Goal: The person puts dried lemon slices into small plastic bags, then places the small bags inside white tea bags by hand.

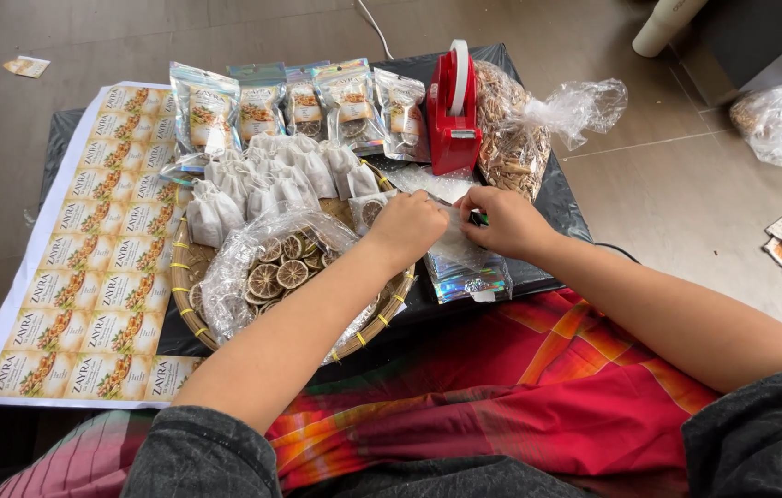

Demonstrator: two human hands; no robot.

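My left hand (406,224) and my right hand (504,221) meet over the low black table (557,198), both pinching a small clear pouch (453,242) between them. A stack of shiny holographic pouches (466,281) lies just under the hands. Left of them a round woven tray (195,318) holds small white cloth sachets (262,184) and a clear bag of dried citrus slices (278,263).
Several filled, labelled pouches (262,106) stand along the table's far side, with a red tape dispenser (453,115) and a clear bag of dried sticks (513,138) beside them. A sheet of printed labels (86,267) lies at left. Red patterned cloth (520,387) covers my lap.
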